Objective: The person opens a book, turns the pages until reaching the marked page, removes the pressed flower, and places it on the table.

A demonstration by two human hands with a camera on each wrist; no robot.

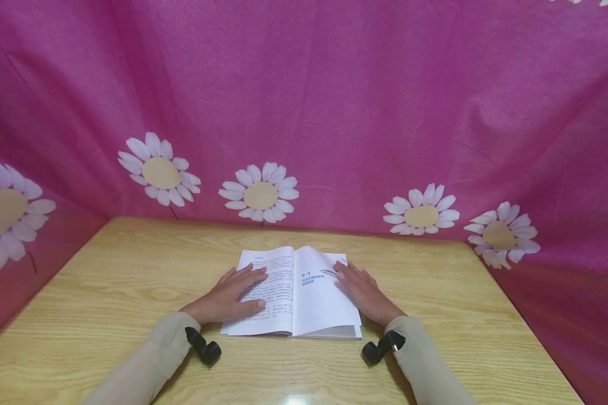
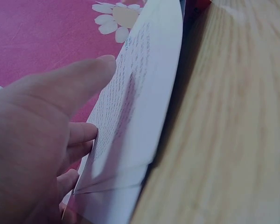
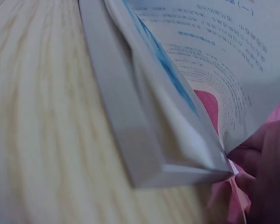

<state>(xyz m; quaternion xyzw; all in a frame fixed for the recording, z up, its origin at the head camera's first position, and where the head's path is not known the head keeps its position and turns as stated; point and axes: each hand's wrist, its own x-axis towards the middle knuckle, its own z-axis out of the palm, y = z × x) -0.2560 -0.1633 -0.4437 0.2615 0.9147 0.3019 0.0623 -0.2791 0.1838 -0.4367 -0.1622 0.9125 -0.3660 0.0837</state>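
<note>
An open book lies on the table. Its left page carries dense print; the right page is mostly white with a short blue heading. My left hand rests on the left page with its thumb and fingers spread. At the outer edge of the right side, my right hand grips a page with its fingers. In the right wrist view, a printed page curves up from the stack and the fingers meet its edge. The right thumb is hidden there.
Bare wooden tabletop surrounds the book. A pink cloth with daisies hangs behind the table and along both sides. Black wrist cameras sit on both sleeves, near the book's front corners.
</note>
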